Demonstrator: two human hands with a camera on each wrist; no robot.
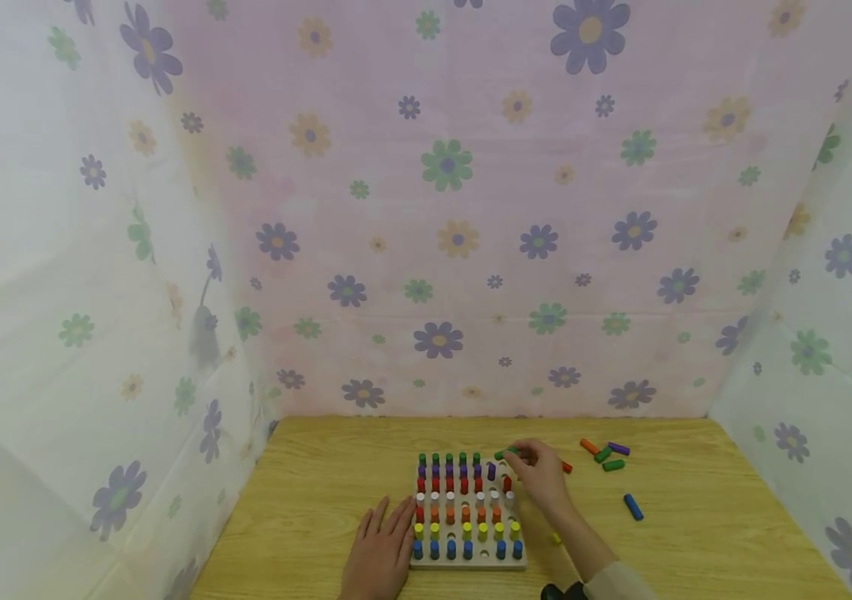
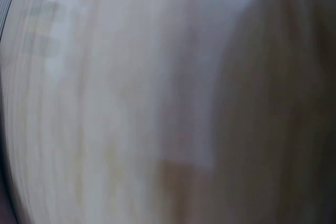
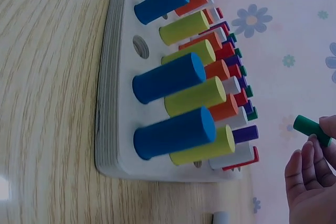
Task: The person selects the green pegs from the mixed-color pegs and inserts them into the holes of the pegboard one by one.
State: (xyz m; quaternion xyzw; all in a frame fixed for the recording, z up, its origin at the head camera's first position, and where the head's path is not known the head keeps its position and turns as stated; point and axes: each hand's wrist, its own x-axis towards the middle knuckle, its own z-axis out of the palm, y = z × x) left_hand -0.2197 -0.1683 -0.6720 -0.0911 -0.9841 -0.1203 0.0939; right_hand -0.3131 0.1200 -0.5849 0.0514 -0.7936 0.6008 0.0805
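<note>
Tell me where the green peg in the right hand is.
In the head view, the green peg is pinched in the right hand, just above the far right corner of the pegboard, beside the green row.

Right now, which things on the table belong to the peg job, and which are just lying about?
In the job:
right hand, pinching a green peg
peg board, rows partly filled
left hand, flat beside the board

Lying about:
loose pegs at the far right
blue peg, alone
table
flowered cloth
</note>
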